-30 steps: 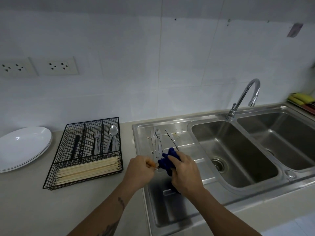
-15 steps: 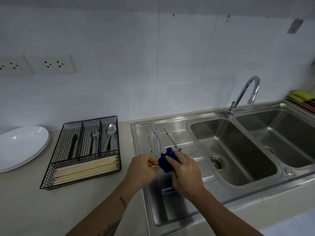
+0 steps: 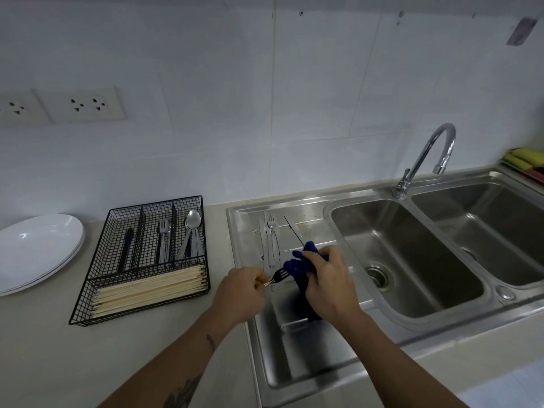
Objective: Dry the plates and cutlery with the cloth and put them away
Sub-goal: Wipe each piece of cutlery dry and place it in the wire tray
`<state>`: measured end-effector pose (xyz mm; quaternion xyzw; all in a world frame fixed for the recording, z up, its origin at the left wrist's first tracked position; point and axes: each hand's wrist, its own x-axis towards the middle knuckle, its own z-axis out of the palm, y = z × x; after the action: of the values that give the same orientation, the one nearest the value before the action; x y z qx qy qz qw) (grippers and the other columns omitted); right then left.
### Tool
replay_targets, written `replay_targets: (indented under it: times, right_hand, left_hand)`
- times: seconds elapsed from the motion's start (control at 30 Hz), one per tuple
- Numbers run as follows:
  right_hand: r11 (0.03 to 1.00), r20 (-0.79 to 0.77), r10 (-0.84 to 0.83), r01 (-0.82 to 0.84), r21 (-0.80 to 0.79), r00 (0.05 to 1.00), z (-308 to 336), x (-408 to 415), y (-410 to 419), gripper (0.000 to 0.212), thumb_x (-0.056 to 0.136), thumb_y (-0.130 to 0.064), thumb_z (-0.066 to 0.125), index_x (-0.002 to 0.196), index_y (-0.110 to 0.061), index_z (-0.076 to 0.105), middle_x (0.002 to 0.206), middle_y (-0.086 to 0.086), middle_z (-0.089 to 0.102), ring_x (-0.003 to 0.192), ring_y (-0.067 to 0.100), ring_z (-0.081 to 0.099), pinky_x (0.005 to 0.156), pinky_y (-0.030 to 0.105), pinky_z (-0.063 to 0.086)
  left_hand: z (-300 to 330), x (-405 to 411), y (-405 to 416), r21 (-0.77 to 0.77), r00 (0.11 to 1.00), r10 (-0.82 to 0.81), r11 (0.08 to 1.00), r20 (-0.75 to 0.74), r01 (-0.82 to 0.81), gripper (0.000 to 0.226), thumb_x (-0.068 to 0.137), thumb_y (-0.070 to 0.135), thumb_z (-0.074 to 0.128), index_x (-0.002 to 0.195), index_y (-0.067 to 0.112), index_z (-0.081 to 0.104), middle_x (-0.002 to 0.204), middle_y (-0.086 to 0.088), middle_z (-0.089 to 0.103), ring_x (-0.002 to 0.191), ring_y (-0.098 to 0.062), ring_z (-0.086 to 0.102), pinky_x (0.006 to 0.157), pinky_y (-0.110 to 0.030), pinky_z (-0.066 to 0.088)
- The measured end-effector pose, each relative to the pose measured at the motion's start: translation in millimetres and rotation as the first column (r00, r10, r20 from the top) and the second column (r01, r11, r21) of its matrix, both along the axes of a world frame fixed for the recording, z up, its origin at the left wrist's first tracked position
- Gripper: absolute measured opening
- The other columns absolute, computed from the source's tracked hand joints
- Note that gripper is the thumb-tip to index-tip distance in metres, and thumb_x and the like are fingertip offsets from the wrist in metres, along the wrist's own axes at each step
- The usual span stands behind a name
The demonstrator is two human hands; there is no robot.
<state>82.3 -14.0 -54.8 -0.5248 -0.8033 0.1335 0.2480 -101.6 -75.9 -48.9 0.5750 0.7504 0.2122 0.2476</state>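
My left hand (image 3: 240, 293) pinches the handle of a small fork (image 3: 279, 274) over the steel draining board (image 3: 250, 231). Its tines point right and touch the blue cloth (image 3: 297, 267), which my right hand (image 3: 326, 284) grips in a bunch. A fork (image 3: 272, 240) and two knives (image 3: 293, 229) lie on the draining board behind my hands. The black wire cutlery tray (image 3: 88, 293) sits on the counter to the left, holding forks, spoons, a dark-handled utensil and chopsticks. White plates (image 3: 35, 254) are stacked at the far left.
A double sink (image 3: 412, 260) with a curved tap (image 3: 424, 160) fills the right side. Yellow and green sponges (image 3: 524, 160) sit at the far right edge. Wall sockets (image 3: 88, 104) are on the tiled wall above the counter.
The fork has slid left out of the cloth, so its tines now show between my hands. Before, they were wrapped inside the cloth.
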Motion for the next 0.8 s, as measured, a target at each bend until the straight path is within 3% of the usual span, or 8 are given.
replay_targets:
  times: [0.13, 0.27, 0.37, 0.47, 0.53, 0.7, 0.8]
  right_hand:
    - [0.999, -0.085, 0.041, -0.040, 0.019, 0.996, 8.7, -16.9, -5.2, 0.047, 0.087, -0.012, 0.057, 0.131, -0.026, 0.049, 0.120, 0.002, 0.054, 0.107, 0.022, 0.051, 0.081, 0.040, 0.052]
    - [0.980, -0.057, 0.160, -0.152, 0.126, 0.986, -1.1, -24.3, -12.7, 0.047, 0.079, -0.008, 0.064, 0.124, -0.017, 0.060, 0.127, 0.007, 0.060, 0.112, 0.027, 0.057, 0.085, 0.043, 0.055]
    - [0.979, -0.078, 0.188, -0.181, 0.090, 0.979, -8.5, -19.2, -14.1, 0.055, 0.083, -0.017, 0.057, 0.137, -0.018, 0.050, 0.144, 0.006, 0.046, 0.127, 0.027, 0.046, 0.102, 0.041, 0.047]
    - [0.973, -0.081, 0.229, -0.231, -0.004, 0.970, -12.2, -16.4, -16.6, 0.077, 0.080, -0.023, 0.066, 0.148, -0.023, 0.031, 0.156, 0.003, 0.022, 0.139, 0.024, 0.028, 0.110, 0.035, 0.036]
    - [0.982, -0.143, 0.186, -0.187, 0.007, 0.972, -11.9, -17.7, -14.6, 0.079, 0.077, -0.019, 0.070, 0.146, -0.023, 0.032, 0.154, 0.003, 0.022, 0.136, 0.024, 0.033, 0.107, 0.035, 0.041]
    - [0.994, -0.199, 0.073, -0.056, 0.090, 0.977, -6.6, -15.5, -1.8, 0.059, 0.077, -0.011, 0.065, 0.134, -0.018, 0.051, 0.135, 0.007, 0.048, 0.118, 0.025, 0.049, 0.097, 0.042, 0.048]
    - [0.997, -0.209, -0.077, 0.082, 0.013, 0.975, -1.3, -5.0, 10.4, 0.052, 0.078, -0.012, 0.060, 0.129, -0.020, 0.057, 0.120, 0.003, 0.056, 0.104, 0.023, 0.055, 0.089, 0.038, 0.050]
  left_hand:
    - [11.9, 7.8, 10.1, -0.004, 0.983, 0.084, 0.996, 0.163, -0.085, 0.020, 0.091, 0.010, 0.060, 0.101, 0.018, 0.075, 0.088, 0.006, 0.067, 0.081, -0.005, 0.061, 0.069, -0.014, 0.044]
    - [24.4, 10.5, 14.2, 0.008, 0.917, 0.152, 0.986, 0.369, -0.167, 0.015, 0.093, 0.013, 0.062, 0.097, 0.022, 0.073, 0.087, 0.009, 0.069, 0.081, -0.004, 0.063, 0.065, -0.017, 0.044]
    - [25.0, 11.5, 9.7, 0.014, 0.889, 0.176, 0.980, 0.424, -0.201, 0.015, 0.094, 0.013, 0.062, 0.100, 0.021, 0.073, 0.083, 0.007, 0.068, 0.074, -0.006, 0.062, 0.065, -0.021, 0.045]
    - [23.7, 17.9, 8.1, 0.056, 0.863, 0.188, 0.969, 0.470, -0.242, 0.016, 0.094, 0.012, 0.061, 0.098, 0.023, 0.073, 0.079, 0.007, 0.068, 0.072, -0.006, 0.061, 0.064, -0.020, 0.045]
    - [25.5, 23.7, 7.9, 0.077, 0.854, 0.176, 0.967, 0.490, -0.243, 0.015, 0.095, 0.014, 0.061, 0.095, 0.024, 0.072, 0.082, 0.005, 0.069, 0.077, -0.009, 0.064, 0.066, -0.021, 0.048]
    - [25.3, 28.0, 7.3, 0.050, 0.825, 0.177, 0.969, 0.537, -0.241, 0.017, 0.095, 0.016, 0.063, 0.084, 0.027, 0.071, 0.082, 0.003, 0.071, 0.079, -0.011, 0.065, 0.070, -0.023, 0.048]
    - [20.3, 24.1, 5.0, -0.027, 0.744, 0.270, 0.947, 0.611, -0.321, 0.017, 0.093, 0.013, 0.064, 0.081, 0.022, 0.072, 0.085, -0.010, 0.072, 0.081, -0.016, 0.064, 0.071, -0.025, 0.049]
